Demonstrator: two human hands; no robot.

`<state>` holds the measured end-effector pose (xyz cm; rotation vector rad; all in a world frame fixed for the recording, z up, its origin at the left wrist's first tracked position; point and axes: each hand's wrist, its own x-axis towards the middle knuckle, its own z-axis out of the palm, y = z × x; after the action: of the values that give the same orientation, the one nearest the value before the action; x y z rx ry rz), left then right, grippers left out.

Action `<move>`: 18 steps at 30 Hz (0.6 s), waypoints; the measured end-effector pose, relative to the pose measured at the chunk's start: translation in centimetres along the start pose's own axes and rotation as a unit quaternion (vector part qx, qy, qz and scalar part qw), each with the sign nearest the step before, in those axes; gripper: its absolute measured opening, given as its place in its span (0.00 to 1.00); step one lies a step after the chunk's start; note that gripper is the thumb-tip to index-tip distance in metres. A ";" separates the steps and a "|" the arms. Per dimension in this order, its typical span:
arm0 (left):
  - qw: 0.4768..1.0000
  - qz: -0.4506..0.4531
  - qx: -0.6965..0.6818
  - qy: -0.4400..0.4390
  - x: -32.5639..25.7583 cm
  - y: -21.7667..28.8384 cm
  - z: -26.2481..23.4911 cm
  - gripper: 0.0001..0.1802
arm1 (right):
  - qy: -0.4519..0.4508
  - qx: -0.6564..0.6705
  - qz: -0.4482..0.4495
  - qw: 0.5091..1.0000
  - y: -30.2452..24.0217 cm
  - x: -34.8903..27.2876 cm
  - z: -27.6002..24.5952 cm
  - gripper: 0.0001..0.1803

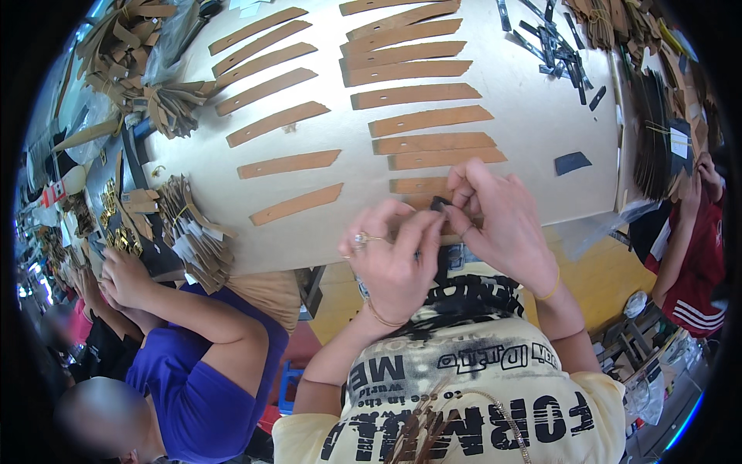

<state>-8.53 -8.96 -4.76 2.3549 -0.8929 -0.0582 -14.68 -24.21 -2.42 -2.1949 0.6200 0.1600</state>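
I see left hand [394, 259] and right hand [495, 220] pinching small dark piece [439, 203] between fingertips at near edge of white table [525, 116], over one tan leather strap [413, 185]. Straps laid in spaced rows, probably so each stays reachable.

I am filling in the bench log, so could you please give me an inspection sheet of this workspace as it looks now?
Surface: pale table top, mostly covered with laid-out work.
Job's things: small dark piece pinched between both hands over a tan strip; rows of tan strips spread out beyond.
Clutter: dark strips at the far right; tan bundles at the left edge.
Hands: left hand and right hand both closed on the small dark piece.
Cables: nothing seen.
Surroundings: person in a blue shirt on the left; person in red on the right.
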 end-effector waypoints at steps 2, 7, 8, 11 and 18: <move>1.000 0.025 -0.013 -0.003 -0.1 0.3 0.2 0.07 | -0.002 0.004 0.002 1.000 0.1 0.0 0.0 0.17; 0.995 -0.094 -0.019 -0.026 0.8 -1.2 -0.3 0.06 | 0.007 -0.001 0.003 1.000 0.0 0.0 0.1 0.18; 0.992 -0.118 -0.020 -0.027 0.9 -1.4 -0.4 0.05 | 0.004 0.002 0.006 1.000 0.0 0.0 0.1 0.18; 0.989 -0.128 -0.045 -0.054 0.9 -1.7 -0.6 0.05 | -0.005 0.001 0.011 1.000 0.0 0.1 0.0 0.18; 0.989 -0.135 -0.028 -0.051 1.1 -1.6 -0.4 0.06 | -0.004 0.008 0.008 1.000 0.1 0.2 0.0 0.19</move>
<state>-6.65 -8.48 -5.16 2.4229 -0.6044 -0.3113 -14.60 -24.38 -2.54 -2.1730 0.6315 0.1718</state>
